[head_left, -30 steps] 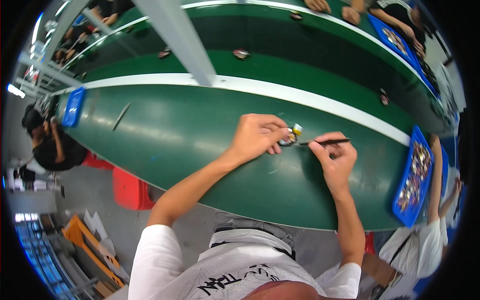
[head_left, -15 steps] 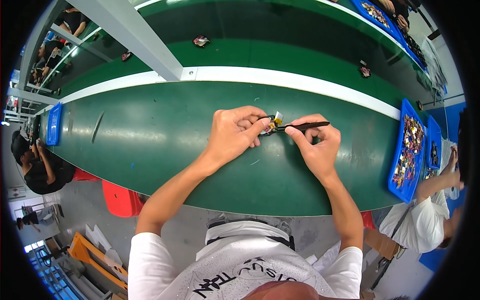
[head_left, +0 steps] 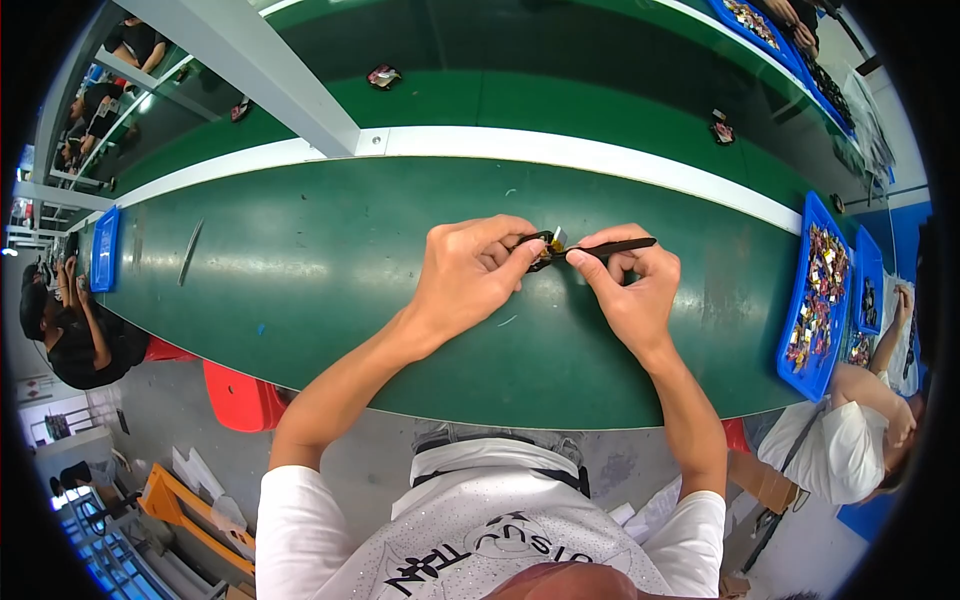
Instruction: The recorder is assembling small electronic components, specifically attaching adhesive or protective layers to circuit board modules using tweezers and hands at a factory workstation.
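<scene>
My left hand (head_left: 468, 268) is closed, pinching a small black-framed electronic part (head_left: 541, 250) between thumb and fingers above the green table. A silver and yellow piece (head_left: 558, 238) sticks up from this part. My right hand (head_left: 632, 283) is closed around a slim black tool (head_left: 622, 246) that looks like tweezers. Its narrow end reaches left to the part, and its wider end points right, past my fingers. Whether the tip grips anything is too small to tell. Fingers partly cover the part.
A blue tray (head_left: 818, 305) heaped with small coloured parts lies at the right, beside another blue tray (head_left: 867, 285). Beyond a white rail (head_left: 560, 153), small parts (head_left: 383, 77) lie on a green surface. A grey post (head_left: 250, 70) rises at left. Co-workers sit at both sides.
My hands stay nearly in place, the part turned slightly between them. Parts beyond the rail appear a little farther left. The co-worker at the right has shifted an arm.
</scene>
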Available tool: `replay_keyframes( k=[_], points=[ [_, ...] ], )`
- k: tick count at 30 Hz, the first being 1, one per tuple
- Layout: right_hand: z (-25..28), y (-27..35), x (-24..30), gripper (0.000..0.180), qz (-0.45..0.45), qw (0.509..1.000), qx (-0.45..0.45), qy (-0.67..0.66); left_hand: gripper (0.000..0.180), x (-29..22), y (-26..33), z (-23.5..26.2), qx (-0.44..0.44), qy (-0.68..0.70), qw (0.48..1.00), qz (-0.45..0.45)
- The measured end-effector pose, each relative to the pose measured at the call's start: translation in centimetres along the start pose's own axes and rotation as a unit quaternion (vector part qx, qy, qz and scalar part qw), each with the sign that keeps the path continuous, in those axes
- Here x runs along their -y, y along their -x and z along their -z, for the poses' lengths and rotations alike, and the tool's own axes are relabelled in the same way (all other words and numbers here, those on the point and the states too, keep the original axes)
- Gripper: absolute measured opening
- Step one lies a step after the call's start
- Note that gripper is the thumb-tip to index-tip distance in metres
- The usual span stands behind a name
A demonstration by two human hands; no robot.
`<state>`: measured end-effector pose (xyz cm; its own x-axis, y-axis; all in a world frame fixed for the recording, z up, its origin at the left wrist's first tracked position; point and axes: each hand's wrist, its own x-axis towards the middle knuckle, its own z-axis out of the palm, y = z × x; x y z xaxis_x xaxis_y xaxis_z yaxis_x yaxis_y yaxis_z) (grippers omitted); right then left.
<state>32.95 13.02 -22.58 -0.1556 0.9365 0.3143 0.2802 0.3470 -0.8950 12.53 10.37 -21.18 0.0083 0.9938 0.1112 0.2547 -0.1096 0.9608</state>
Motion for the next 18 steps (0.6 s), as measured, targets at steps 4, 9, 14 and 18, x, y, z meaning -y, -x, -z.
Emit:
replay_keyframes(
  k=[4,9,14,18],
  points=[
    [-0.1,0.0,0.1,0.015,0.002,1.000,0.000,0.009,0.013,0.4,0.3,-0.3,-0.014,-0.019,0.999,-0.028],
    [-0.1,0.1,0.0,0.015,-0.004,1.000,-0.001,0.012,0.013,1.0,0.6,-0.8,-0.030,-0.101,0.988,-0.113],
    [-0.1,0.0,0.1,0.016,0.005,1.000,0.002,0.019,0.014,0.8,0.8,-1.1,-0.038,-0.131,0.981,-0.140],
    [-0.1,0.1,0.2,0.016,0.016,0.999,0.002,0.029,0.015,0.9,0.7,-1.1,-0.048,-0.132,0.979,-0.148]
  ],
)
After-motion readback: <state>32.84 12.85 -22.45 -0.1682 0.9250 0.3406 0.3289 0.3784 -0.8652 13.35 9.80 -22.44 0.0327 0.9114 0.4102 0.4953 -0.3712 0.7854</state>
